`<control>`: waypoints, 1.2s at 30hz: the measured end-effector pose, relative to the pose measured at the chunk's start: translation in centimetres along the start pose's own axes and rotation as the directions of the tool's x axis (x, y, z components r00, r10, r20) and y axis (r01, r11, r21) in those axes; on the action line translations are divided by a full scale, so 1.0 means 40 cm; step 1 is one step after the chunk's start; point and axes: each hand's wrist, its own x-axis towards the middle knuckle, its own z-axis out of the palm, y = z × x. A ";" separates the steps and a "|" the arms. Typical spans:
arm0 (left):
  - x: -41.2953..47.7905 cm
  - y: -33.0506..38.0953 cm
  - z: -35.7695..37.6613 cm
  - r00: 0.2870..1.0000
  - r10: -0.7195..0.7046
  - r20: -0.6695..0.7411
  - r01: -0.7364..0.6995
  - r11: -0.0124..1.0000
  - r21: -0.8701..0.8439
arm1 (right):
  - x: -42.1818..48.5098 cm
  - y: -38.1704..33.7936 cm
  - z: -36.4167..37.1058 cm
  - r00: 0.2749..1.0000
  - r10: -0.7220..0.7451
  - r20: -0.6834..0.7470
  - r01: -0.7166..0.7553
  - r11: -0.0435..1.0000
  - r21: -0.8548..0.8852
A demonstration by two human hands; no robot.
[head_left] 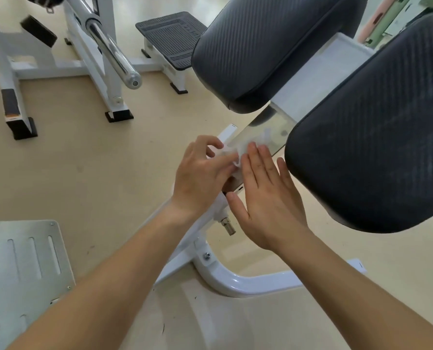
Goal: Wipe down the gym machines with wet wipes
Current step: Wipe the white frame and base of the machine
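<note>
Left hand pinching wet wipe, right hand flat beside it

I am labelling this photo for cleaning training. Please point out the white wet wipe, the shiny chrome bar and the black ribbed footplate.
White wet wipe (237, 164): head view, on its crumpled visible part.
Shiny chrome bar (114, 54): head view, middle of its shaft.
Black ribbed footplate (171, 37): head view, centre of its tread.

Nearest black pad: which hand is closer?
Right. The right hand lies just left of the pad, close to its edge; the left hand is farther left, pinching the wipe.
</note>
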 end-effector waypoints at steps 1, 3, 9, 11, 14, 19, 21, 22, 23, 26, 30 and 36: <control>0.003 0.007 0.000 0.999 -0.051 -0.007 0.050 0.996 -0.069 | 0.001 0.003 -0.001 1.000 -0.023 0.006 0.023 1.000 -0.014; 0.001 0.020 -0.002 0.992 -0.128 0.003 0.126 0.976 -0.176 | 0.003 0.007 -0.001 0.998 -0.059 0.022 0.060 0.997 -0.045; -0.026 0.051 -0.022 0.992 -0.128 0.000 0.124 0.957 -0.261 | 0.012 0.014 -0.006 0.990 -0.124 0.067 0.128 0.990 -0.058; -0.025 0.045 -0.018 0.995 -0.103 -0.004 0.099 0.961 -0.258 | 0.014 0.017 -0.010 0.987 -0.144 0.074 0.148 0.988 -0.044; -0.019 0.037 -0.005 1.000 -0.023 0.009 0.024 0.978 -0.209 | 0.016 0.028 -0.010 0.982 -0.169 0.087 0.173 0.984 -0.048; 0.004 0.021 -0.003 0.995 0.094 0.025 -0.090 0.986 -0.141 | 0.004 0.041 -0.008 0.977 -0.200 0.073 0.199 0.980 0.015; 0.016 0.015 -0.002 0.990 0.137 0.040 -0.132 0.985 -0.113 | -0.010 0.037 -0.001 0.981 -0.177 0.080 0.174 0.984 0.040; 0.020 0.012 -0.002 0.988 0.152 0.036 -0.147 0.984 -0.104 | -0.018 0.034 0.003 0.984 -0.164 0.068 0.161 0.986 0.048; 0.022 0.008 0.000 0.986 0.163 0.024 -0.160 0.983 -0.091 | -0.025 0.030 0.008 0.987 -0.152 0.050 0.150 0.987 0.049; 0.021 0.003 0.004 0.987 0.157 -0.022 -0.156 0.987 0.031 | -0.050 0.026 0.024 0.992 -0.126 0.007 0.126 0.992 0.003; 0.005 0.004 0.007 0.995 0.062 -0.074 -0.061 0.998 0.022 | -0.074 0.029 0.039 0.994 -0.107 0.007 0.107 0.991 -0.074; -0.017 0.028 0.000 1.000 0.015 -0.006 -0.015 0.989 -0.145 | -0.041 0.024 0.016 0.987 -0.158 0.028 0.159 0.987 -0.034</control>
